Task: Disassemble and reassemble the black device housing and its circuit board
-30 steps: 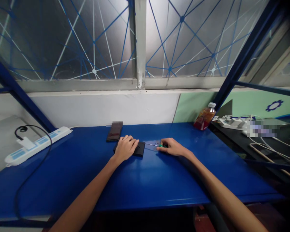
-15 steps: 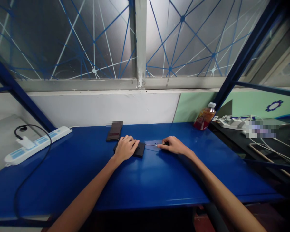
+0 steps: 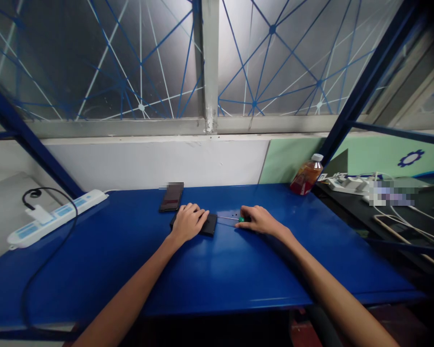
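My left hand lies over a flat black rectangular device on the table, its fingers curled across the top and gripping it. Much of the device is hidden under that hand. In the fingers of my right hand is a screwdriver with a green handle, held level. Its thin metal shaft points left and its tip meets the device's right edge. A few tiny dark pieces, perhaps screws, lie just beyond the shaft.
A dark phone lies behind my left hand on the blue table. At left is a white power strip with a black cable. A bottle of amber drink stands at the back right, beside a side shelf with chargers and cables.
The fingers of my right hand have shifted on the screwdriver, and its green handle now shows between them. My left hand and the device have stayed in place.
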### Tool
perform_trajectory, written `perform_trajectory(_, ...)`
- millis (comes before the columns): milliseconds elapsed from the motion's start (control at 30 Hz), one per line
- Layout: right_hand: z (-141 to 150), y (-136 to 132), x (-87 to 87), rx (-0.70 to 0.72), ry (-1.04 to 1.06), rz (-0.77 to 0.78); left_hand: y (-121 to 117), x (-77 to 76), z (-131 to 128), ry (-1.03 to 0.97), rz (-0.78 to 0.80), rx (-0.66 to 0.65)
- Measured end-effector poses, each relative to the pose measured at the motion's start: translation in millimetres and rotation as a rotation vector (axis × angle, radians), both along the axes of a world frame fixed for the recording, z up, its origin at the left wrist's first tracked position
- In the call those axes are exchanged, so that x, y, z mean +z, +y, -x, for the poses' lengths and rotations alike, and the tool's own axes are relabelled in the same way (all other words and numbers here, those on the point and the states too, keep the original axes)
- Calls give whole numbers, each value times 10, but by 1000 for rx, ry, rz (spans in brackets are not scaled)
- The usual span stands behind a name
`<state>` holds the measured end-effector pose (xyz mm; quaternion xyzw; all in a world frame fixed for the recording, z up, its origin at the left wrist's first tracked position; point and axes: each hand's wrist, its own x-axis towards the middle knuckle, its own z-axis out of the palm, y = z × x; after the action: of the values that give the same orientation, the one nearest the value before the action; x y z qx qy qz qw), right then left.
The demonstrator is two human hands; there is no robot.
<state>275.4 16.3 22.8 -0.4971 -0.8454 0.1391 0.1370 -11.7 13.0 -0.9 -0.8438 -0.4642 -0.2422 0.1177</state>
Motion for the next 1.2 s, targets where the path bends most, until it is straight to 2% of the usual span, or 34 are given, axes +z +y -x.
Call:
perform_trajectory(167,21,-16,7,-11,15,-3,-7,25,-2,4,6,-1)
perform_trajectory(467,-45,20,63,14,68,116,-9,34,1,0,38,-1)
perform_trajectory(767,-23,13,-2,10,277,263,-19,46,2,-33,72,-10)
perform_trajectory(967,-23,37,5,3,233,322,-58,137,60,26,217,-183)
perform_trajectory(1200,-49,24,19,-5,209,285,-50,115,41,52,230,-186)
